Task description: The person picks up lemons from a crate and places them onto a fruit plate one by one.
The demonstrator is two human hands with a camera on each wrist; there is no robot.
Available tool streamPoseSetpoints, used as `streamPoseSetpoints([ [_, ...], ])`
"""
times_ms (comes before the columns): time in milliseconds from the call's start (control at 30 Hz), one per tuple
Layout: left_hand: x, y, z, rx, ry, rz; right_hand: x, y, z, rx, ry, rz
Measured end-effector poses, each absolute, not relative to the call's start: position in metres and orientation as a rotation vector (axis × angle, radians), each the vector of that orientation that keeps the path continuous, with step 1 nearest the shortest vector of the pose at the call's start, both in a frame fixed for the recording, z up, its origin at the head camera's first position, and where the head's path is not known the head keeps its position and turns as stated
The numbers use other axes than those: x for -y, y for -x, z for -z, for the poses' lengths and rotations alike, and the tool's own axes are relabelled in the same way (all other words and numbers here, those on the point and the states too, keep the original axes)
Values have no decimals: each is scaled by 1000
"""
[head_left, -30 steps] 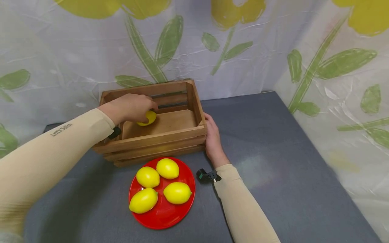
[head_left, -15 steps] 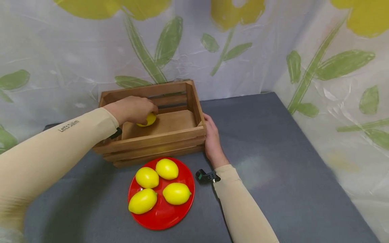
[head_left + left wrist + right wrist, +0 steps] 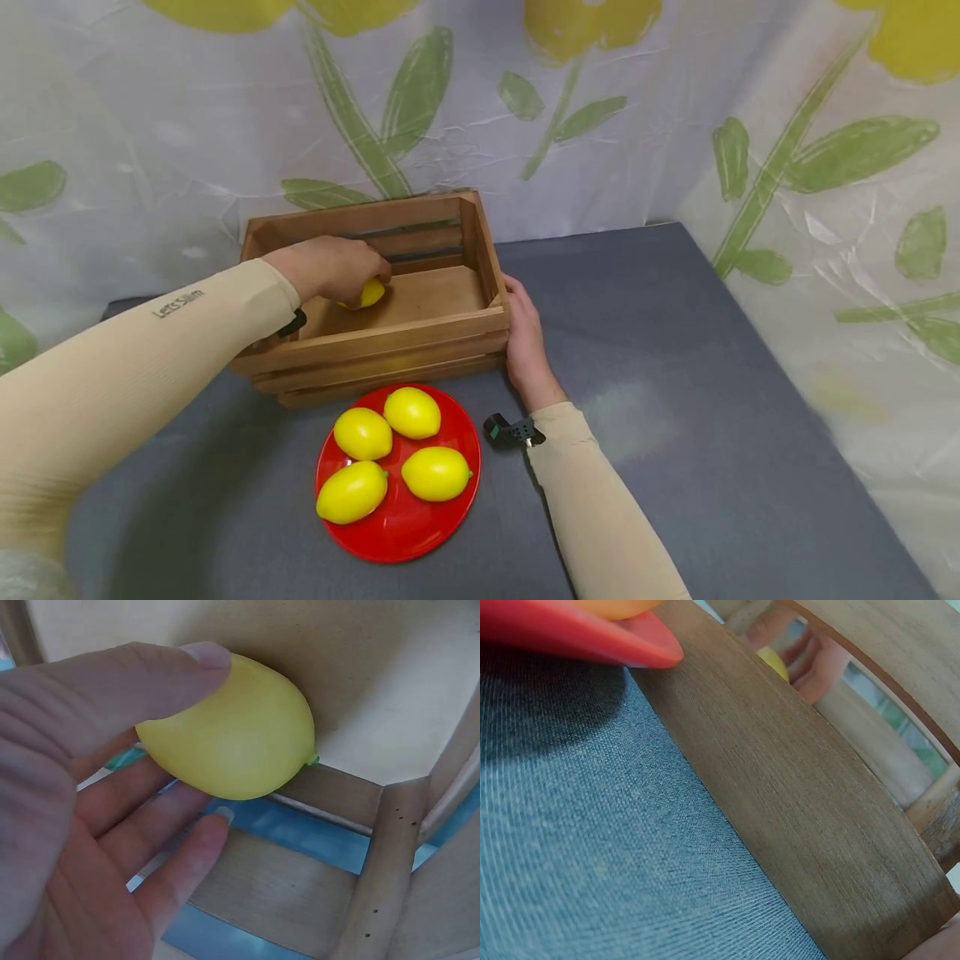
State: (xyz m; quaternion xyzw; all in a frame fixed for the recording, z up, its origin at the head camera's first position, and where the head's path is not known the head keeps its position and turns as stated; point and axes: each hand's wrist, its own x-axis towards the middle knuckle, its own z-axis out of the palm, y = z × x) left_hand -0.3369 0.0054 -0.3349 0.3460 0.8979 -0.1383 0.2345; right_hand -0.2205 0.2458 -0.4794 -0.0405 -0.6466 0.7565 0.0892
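Nothing moved | left hand still grips lemon | right hand flat against crate

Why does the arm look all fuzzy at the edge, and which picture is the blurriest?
Head view: the beige left sleeve smears near the frame's edge; the red plate stays sharp. Left wrist view: the left hand is soft, being so near the lens. Right wrist view: the brown wooden crate curves from lens distortion.

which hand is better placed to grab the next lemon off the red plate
Probably the left. The left hand holds a lemon inside the crate, while the right hand rests against the crate's side. The plate lies between them.
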Motion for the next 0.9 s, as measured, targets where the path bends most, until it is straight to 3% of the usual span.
streamPoseSetpoints([
  [900, -3, 332, 326, -2492, -987, 376, -245, 219, 479, 1905, 130, -2266],
])
